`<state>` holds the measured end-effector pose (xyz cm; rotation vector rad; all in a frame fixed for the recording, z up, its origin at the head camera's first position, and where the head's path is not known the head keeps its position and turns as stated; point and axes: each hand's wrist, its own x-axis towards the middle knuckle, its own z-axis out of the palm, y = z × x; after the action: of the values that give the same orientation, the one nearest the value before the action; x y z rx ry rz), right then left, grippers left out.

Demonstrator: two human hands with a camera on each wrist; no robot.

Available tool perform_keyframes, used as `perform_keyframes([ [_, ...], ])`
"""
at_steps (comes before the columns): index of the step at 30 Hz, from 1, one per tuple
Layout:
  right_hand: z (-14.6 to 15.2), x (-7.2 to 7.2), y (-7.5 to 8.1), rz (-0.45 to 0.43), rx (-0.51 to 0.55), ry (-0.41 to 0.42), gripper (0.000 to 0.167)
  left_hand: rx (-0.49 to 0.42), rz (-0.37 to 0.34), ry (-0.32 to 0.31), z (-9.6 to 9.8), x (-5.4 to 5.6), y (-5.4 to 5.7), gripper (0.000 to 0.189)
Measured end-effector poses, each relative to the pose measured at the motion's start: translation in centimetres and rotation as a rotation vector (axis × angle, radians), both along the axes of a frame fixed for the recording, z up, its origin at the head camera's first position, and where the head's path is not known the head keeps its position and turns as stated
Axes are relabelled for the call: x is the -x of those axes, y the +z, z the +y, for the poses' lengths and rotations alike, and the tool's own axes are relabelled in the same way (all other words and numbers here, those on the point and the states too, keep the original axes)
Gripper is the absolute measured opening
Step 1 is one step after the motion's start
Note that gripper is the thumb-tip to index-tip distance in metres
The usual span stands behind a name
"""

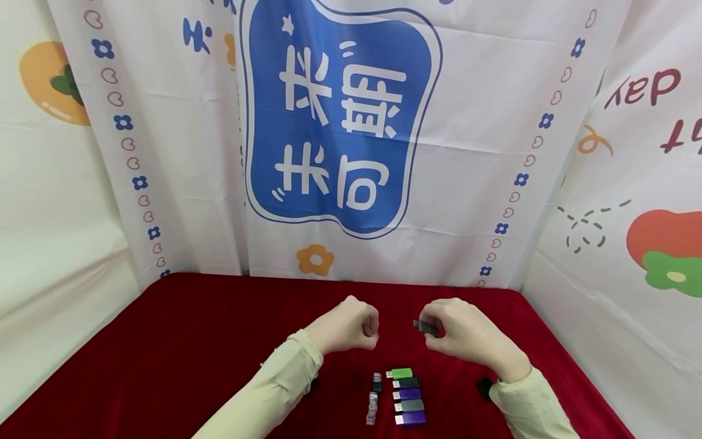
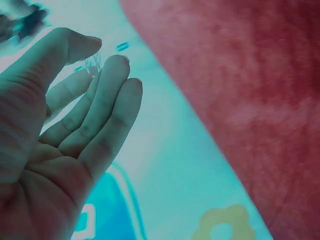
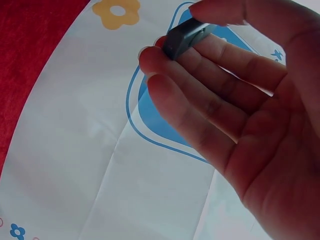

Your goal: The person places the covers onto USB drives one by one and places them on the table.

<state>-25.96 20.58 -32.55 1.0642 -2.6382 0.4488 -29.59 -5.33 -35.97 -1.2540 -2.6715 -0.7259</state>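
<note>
My left hand [image 1: 347, 324] is raised over the cloth, pinching a small clear cap [image 2: 92, 65] between thumb and fingertips. To its right, my right hand [image 1: 466, 332] grips a dark grey USB stick [image 1: 427, 328] whose bare metal plug points left toward the left hand. A gap separates the two hands. In the right wrist view the stick's body [image 3: 184, 39] sits between thumb and fingertips. Below the hands, several USB sticks lie in a column with plugs to the left: a green stick [image 1: 401, 373], a black stick [image 1: 408, 383], a grey stick [image 1: 411, 405] and purple ones [image 1: 412, 419].
Left of the sticks runs a line of small clear caps [image 1: 372, 407] with a dark one [image 1: 376, 386] among them. Red cloth [image 1: 181, 341] covers the table. White printed curtains [image 1: 471, 91] enclose the back and sides. Black pieces [image 1: 485, 388] show beside the sleeves.
</note>
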Motion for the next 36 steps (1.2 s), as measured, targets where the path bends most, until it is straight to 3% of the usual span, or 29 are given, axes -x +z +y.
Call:
perform_keyframes([
  [3, 0.1, -0.1, 0.1, 0.007, 0.001, 0.001, 0.021, -0.059, -0.002, 0.014, -0.5, -1.1, 1.3, 0.018],
  [7, 0.2, -0.1, 0.3, 0.029, 0.009, 0.001, 0.022, -0.143, -0.012, 0.028, -1.0, -2.3, 2.0, 0.013],
  [18, 0.0, -0.3, 0.2, 0.033, 0.035, 0.003, 0.022, -0.347, -0.001, 0.023, -0.6, -4.1, 1.1, 0.009],
  [22, -0.1, -0.4, 0.4, 0.043, 0.039, 0.008, 0.022, -0.384, 0.012, 0.023, -0.6, -4.5, 1.2, 0.007],
  [31, -0.1, -0.9, 0.6, 0.085, 0.043, 0.007, 0.023, -0.434, 0.179, -0.01, -1.8, -4.6, 2.2, 0.014],
  [36, -0.3, -1.0, 0.8, 0.101, 0.046, 0.02, 0.022, -0.441, 0.183, -0.033, -1.9, -4.7, 2.4, 0.014],
])
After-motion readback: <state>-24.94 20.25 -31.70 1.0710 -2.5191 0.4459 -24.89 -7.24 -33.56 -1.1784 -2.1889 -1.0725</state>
